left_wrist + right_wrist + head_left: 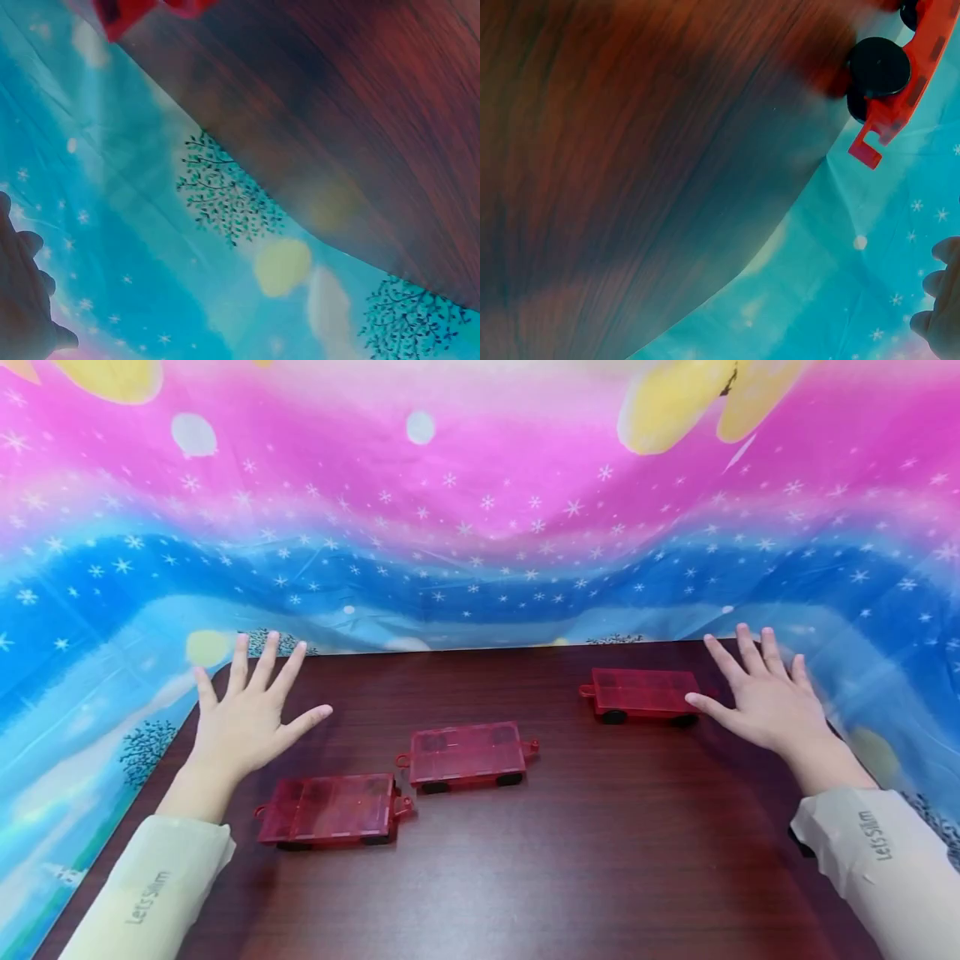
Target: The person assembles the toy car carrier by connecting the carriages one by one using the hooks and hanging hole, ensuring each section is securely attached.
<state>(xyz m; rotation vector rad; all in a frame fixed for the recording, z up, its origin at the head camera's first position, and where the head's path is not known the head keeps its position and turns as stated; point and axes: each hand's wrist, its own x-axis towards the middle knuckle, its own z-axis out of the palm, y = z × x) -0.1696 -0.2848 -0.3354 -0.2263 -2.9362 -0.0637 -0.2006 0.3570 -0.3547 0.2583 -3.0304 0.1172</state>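
Observation:
Three translucent red toy wagons with black wheels are on the dark wooden table. My left hand point(243, 718) is spread with straight fingers, above and behind the near-left wagon point(330, 810). A middle wagon point(467, 756) stands a little to the right and farther back, its small hook and ring couplings showing at the ends. The far-right wagon point(641, 693) is nearest my right hand point(768, 706), also spread, whose thumb tip overlaps its right end in the head view. From the right wrist view, that wagon's black wheel point(879, 67) and red hook appear at the upper right. Neither hand holds anything.
The brown table point(570, 860) has rounded far corners. Behind it and along both sides hangs a pink and blue cloth point(480, 527) printed with snowflakes, trees and yellow shapes. Light sleeves point(150, 893) cover both forearms.

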